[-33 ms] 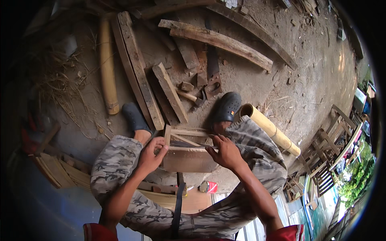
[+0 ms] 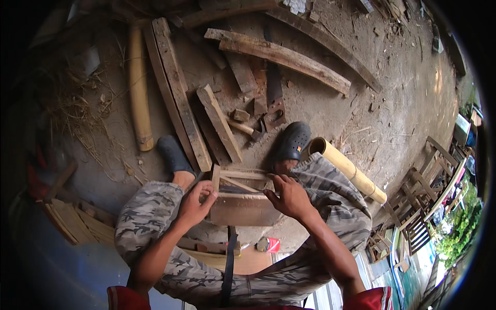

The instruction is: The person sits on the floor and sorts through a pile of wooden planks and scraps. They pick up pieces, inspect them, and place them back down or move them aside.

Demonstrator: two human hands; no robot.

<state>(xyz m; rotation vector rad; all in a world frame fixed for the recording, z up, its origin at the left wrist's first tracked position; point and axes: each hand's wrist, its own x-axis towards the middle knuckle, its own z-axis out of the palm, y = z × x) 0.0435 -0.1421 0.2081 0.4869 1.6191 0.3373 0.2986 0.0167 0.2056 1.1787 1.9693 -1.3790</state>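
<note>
A small wooden frame (image 2: 245, 209) with a broad plank on its near side stands between my knees. My left hand (image 2: 197, 202) is closed at the frame's left end, its fingers against a short upright piece (image 2: 215, 176). At the right end my right hand (image 2: 290, 196) curls its fingers over the corner. A thin dark strip (image 2: 237, 190) runs along the plank's upper edge between the hands; I cannot tell whether it is separate. A slanting slat (image 2: 238, 184) shows inside the frame. My fingers hide both ends.
Beyond my feet lie a hammer (image 2: 242, 126), a handsaw (image 2: 274, 103), wood blocks and several long timbers (image 2: 279, 56). Bamboo poles lie at left (image 2: 138, 88) and right (image 2: 351, 168). A red container (image 2: 273, 245) is below the frame. Wooden chairs (image 2: 418, 188) stand far right.
The view has shifted slightly, so the ground and tools appear a little lower. My left hand sits marginally lower along the frame's end; my right hand has hardly moved.
</note>
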